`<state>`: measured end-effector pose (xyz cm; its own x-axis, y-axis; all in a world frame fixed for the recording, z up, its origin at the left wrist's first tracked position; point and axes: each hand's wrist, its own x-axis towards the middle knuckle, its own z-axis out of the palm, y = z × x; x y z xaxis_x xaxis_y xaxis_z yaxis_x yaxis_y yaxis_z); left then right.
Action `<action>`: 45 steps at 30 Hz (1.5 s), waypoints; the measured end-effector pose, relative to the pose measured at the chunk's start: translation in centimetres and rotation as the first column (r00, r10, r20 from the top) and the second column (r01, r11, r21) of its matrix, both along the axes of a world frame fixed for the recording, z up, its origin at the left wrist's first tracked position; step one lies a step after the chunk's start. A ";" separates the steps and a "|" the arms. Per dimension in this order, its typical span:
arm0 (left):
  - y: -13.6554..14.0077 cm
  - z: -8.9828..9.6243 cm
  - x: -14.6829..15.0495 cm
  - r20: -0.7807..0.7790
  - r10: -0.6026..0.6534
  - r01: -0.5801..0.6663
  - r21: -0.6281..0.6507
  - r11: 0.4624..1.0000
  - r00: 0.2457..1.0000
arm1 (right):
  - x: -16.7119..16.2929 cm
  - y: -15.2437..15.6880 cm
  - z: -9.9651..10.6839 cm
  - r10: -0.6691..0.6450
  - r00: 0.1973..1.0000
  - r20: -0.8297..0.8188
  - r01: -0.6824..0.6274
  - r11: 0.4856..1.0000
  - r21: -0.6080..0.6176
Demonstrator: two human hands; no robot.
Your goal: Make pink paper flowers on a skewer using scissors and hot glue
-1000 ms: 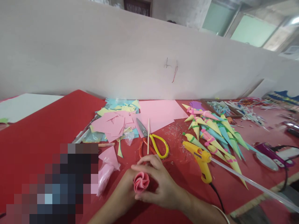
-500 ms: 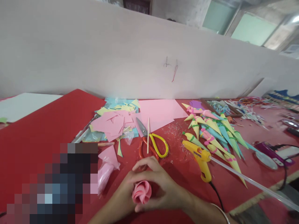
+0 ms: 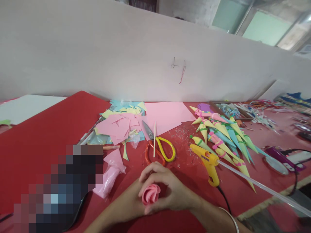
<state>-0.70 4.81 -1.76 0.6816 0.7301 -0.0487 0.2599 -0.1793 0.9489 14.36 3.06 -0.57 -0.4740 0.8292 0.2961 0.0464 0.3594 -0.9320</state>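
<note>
A swirled pink paper flower (image 3: 151, 194) is held low in front of me, its petals facing up. My right hand (image 3: 171, 191) curls around it, with the thumb below and the fingers arched over the top. From the other side my left hand (image 3: 131, 199) closes on the flower, its fingers mostly hidden behind the right hand and the petals. Just beyond my hands lie scissors (image 3: 150, 134) with one red and one yellow handle, a thin pale stick (image 3: 155, 139) resting across them. A yellow glue gun (image 3: 206, 160) with a clear glue stick lies to the right.
Several small paper cones (image 3: 222, 129) in yellow, pink and blue are piled at the right. Pink paper scraps (image 3: 116, 126) and a pink sheet (image 3: 167, 115) lie at the back, before a white partition (image 3: 97, 58). A plastic-wrapped pink packet (image 3: 107, 181) and a pixelated dark object are at left.
My hands and the flower have shifted slightly right and up in view. The right fingers have closed in a little around the petals, and the flower has turned somewhat.
</note>
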 end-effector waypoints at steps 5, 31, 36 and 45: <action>-0.3 0.1 0.2 0.025 0.099 -0.097 -0.078 0.992 0.995 | -0.1 0.0 -0.3 -0.181 0.982 -0.047 0.180 0.983 -0.023; 0.4 0.5 0.0 -0.243 0.094 -0.011 0.321 0.947 0.965 | -0.6 0.2 -1.3 -0.286 0.956 -0.061 0.272 0.946 -0.176; 0.7 1.8 -1.9 -0.317 0.171 -0.049 0.359 0.932 0.933 | 0.1 0.7 -0.7 -0.388 0.918 -0.080 0.350 0.889 -0.294; 2.2 3.6 -6.5 -0.396 0.363 -0.108 0.537 0.836 0.844 | 1.1 1.0 0.0 -0.425 0.630 0.650 0.477 0.872 0.108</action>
